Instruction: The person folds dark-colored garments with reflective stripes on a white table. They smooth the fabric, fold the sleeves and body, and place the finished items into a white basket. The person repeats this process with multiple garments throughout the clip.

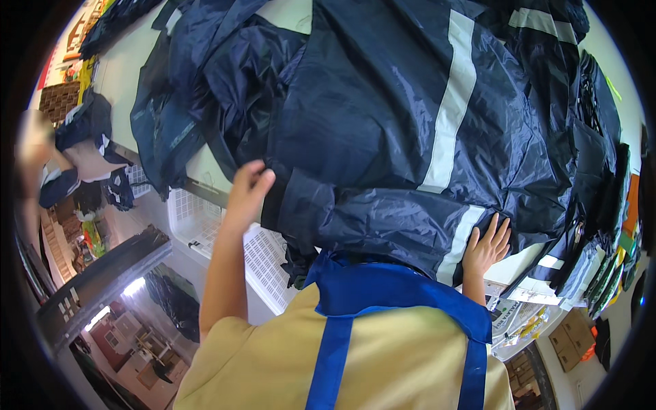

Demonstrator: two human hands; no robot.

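Observation:
A dark navy jacket with a pale grey reflective stripe lies spread over a light table. One sleeve is laid across its near side, with its own pale band. My right hand presses flat on the sleeve beside that band, fingers spread. At the sleeve's cuff end, my left hand is raised, slightly blurred, its thumb and fingers bent but apart. I see nothing held in it. Left of the jacket lies a rumpled heap of dark garments.
White plastic baskets stand below the table's near edge. More dark striped garments are piled along the right. At the far left, another person's arm is near dark clothing. Brown boxes sit on the lower right.

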